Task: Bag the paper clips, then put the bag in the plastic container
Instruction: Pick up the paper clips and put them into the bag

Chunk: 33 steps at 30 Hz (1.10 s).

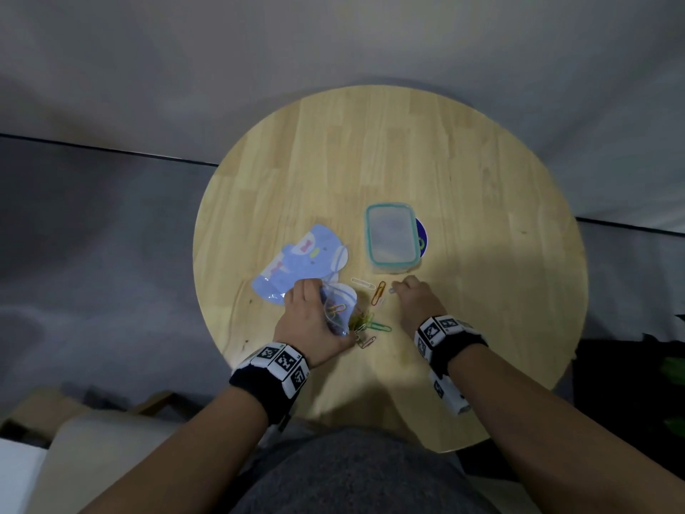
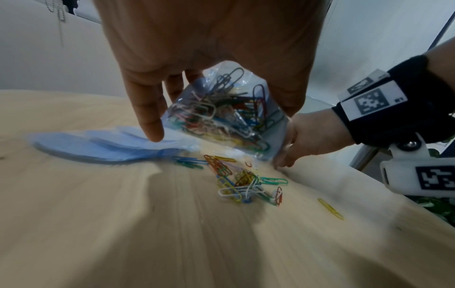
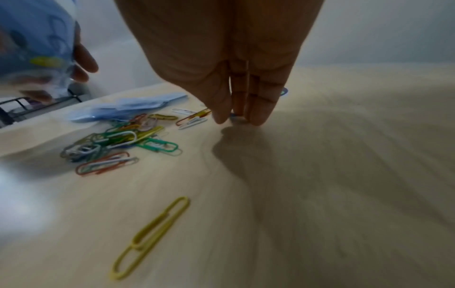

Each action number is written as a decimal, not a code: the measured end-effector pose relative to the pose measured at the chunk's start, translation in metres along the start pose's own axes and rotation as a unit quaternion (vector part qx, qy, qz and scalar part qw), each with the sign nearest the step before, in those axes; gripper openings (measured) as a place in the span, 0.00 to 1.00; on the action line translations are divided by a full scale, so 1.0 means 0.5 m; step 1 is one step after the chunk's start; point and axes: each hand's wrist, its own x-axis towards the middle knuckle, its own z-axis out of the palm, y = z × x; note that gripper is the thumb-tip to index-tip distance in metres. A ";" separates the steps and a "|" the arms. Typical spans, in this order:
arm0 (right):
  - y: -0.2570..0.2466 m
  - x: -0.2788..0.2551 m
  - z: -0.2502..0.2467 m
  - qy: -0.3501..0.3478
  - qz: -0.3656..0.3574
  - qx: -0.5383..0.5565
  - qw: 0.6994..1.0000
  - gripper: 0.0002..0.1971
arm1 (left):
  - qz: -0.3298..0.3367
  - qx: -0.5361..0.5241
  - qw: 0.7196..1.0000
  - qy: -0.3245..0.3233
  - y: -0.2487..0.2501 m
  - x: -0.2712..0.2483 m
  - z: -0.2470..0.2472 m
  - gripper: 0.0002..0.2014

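Note:
My left hand (image 1: 320, 307) grips a clear bag (image 2: 221, 117) with several coloured paper clips inside, held just above the table. Below it lies a loose pile of paper clips (image 1: 370, 324) (image 2: 246, 179) (image 3: 118, 144). To the right, my right hand (image 1: 393, 290) (image 3: 236, 119) is down at the tabletop, thumb and fingers pinched on a small blue paper clip (image 3: 235, 115). An orange clip (image 1: 378, 293) and a white clip (image 1: 360, 282) lie between the hands. The clear plastic container (image 1: 370, 231) with a teal rim stands just beyond my right hand.
Everything is on a round wooden table (image 1: 482, 179). A stack of blue printed bags (image 1: 296, 261) lies left of the container. A single yellow clip (image 3: 150, 237) (image 2: 329, 208) lies apart, nearer to me. A dark blue disc (image 1: 422, 235) shows under the container's right side.

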 end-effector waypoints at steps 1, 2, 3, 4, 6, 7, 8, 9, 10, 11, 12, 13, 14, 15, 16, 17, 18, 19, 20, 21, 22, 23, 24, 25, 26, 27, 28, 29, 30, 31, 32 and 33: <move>-0.004 0.000 0.003 0.002 -0.011 0.008 1.000 0.29 | -0.002 0.002 1.000 0.000 -0.002 0.000 -0.002 0.36; -0.008 0.000 0.004 0.009 -0.026 0.016 0.999 0.30 | -0.002 0.006 1.000 -0.002 -0.003 -0.002 -0.004 0.36; -0.013 0.001 0.007 0.020 -0.046 0.019 0.999 0.31 | -0.004 0.008 1.000 -0.005 -0.006 -0.004 -0.006 0.36; -0.019 0.004 0.008 0.030 -0.068 0.013 0.997 0.34 | -0.007 0.008 1.000 -0.007 -0.007 -0.006 -0.009 0.37; -0.030 0.013 0.014 0.026 -0.114 -0.026 0.993 0.39 | -0.013 0.010 1.000 -0.006 -0.009 -0.011 -0.013 0.37; -0.033 0.018 0.019 0.018 -0.135 -0.054 0.989 0.41 | -0.014 0.014 1.000 -0.004 -0.009 -0.013 -0.015 0.36; -0.035 0.022 0.020 0.011 -0.151 -0.079 0.985 0.41 | -0.015 0.017 1.000 -0.005 -0.010 -0.014 -0.017 0.36; -0.036 0.025 0.019 0.004 -0.155 -0.091 0.984 0.40 | -0.015 0.017 1.000 -0.007 -0.012 -0.015 -0.018 0.36; -0.035 0.026 0.018 0.006 -0.158 -0.092 0.983 0.38 | -0.016 0.015 1.000 -0.009 -0.013 -0.016 -0.019 0.37; -0.030 0.026 0.018 0.015 -0.168 -0.094 0.981 0.35 | -0.016 0.013 1.000 -0.011 -0.014 -0.017 -0.020 0.37; -0.025 0.025 0.019 0.030 -0.183 -0.099 0.978 0.32 | -0.017 0.013 1.000 -0.010 -0.015 -0.017 -0.022 0.37; -0.016 0.022 0.021 0.028 -0.185 -0.106 0.977 0.29 | -0.018 0.016 1.000 -0.010 -0.016 -0.017 -0.022 0.36; -0.006 0.017 0.022 0.021 -0.173 -0.110 0.979 0.26 | -0.019 0.019 1.000 -0.011 -0.015 -0.017 -0.023 0.36; 0.004 0.012 0.024 0.032 -0.171 -0.112 0.978 0.24 | -0.019 0.021 1.000 -0.012 -0.015 -0.017 -0.023 0.36; 0.007 0.003 0.022 0.029 -0.169 -0.101 0.980 0.21 | -0.017 0.022 1.000 -0.015 -0.014 -0.016 -0.022 0.36; 0.008 -0.005 0.018 0.027 -0.164 -0.072 0.983 0.19 | -0.016 0.021 0.999 -0.018 -0.013 -0.016 -0.021 0.36; 0.010 -0.009 0.019 0.031 -0.153 -0.053 0.986 0.19 | -0.015 0.019 1.000 -0.020 -0.012 -0.016 -0.020 0.36; 0.014 -0.009 0.021 0.025 -0.132 -0.051 0.990 0.21 | -0.014 0.015 1.000 -0.020 -0.011 -0.015 -0.018 0.36; 0.017 -0.008 0.021 0.020 -0.106 -0.049 0.993 0.21 | -0.012 0.013 1.000 -0.018 -0.010 -0.016 -0.017 0.36; 0.017 -0.008 0.021 0.014 -0.089 -0.048 0.995 0.20 | -0.010 0.012 1.000 -0.018 -0.009 -0.016 -0.015 0.35; 0.015 -0.009 0.023 0.015 -0.079 -0.046 0.996 0.18 | -0.008 0.013 1.000 -0.020 -0.009 -0.016 -0.014 0.35; 0.016 -0.008 0.027 0.018 -0.068 -0.046 0.996 0.15 | -0.008 0.013 1.000 -0.023 -0.009 -0.017 -0.012 0.34; 0.017 -0.008 0.031 0.016 -0.056 -0.050 0.997 0.12 | -0.008 0.012 1.000 -0.026 -0.008 -0.019 -0.011 0.34; 0.017 -0.008 0.033 0.015 -0.045 -0.055 0.997 0.10 | -0.008 0.011 1.000 -0.027 -0.008 -0.020 -0.010 0.34; 0.015 -0.010 0.035 0.021 -0.038 -0.061 0.997 0.10 | -0.007 0.011 1.000 -0.025 -0.007 -0.021 -0.010 0.34; 0.014 -0.011 0.037 0.024 -0.030 -0.064 0.997 0.10 | -0.006 0.011 1.000 -0.024 -0.008 -0.021 -0.010 0.34; 0.012 -0.011 0.038 0.024 -0.022 -0.071 0.997 0.10 | -0.004 0.011 1.000 -0.025 -0.007 -0.022 -0.010 0.35; 0.006 -0.014 0.039 0.020 -0.019 -0.080 0.996 0.11 | -0.003 0.011 1.000 -0.028 -0.007 -0.022 -0.010 0.35; 0.000 -0.020 0.039 0.025 -0.027 -0.098 0.994 0.11 | -0.002 0.011 0.999 -0.030 -0.006 -0.023 -0.011 0.35; -0.005 -0.022 0.041 0.029 -0.030 -0.115 0.992 0.11 | -0.002 0.012 0.999 -0.032 -0.005 -0.024 -0.011 0.35; -0.013 -0.027 0.036 0.025 -0.032 -0.123 0.992 0.12 | -0.001 0.012 0.999 -0.032 -0.004 -0.025 -0.012 0.35; -0.016 -0.033 0.033 0.020 -0.028 -0.127 0.991 0.16 | 0.000 0.013 0.999 -0.031 -0.004 -0.026 -0.012 0.35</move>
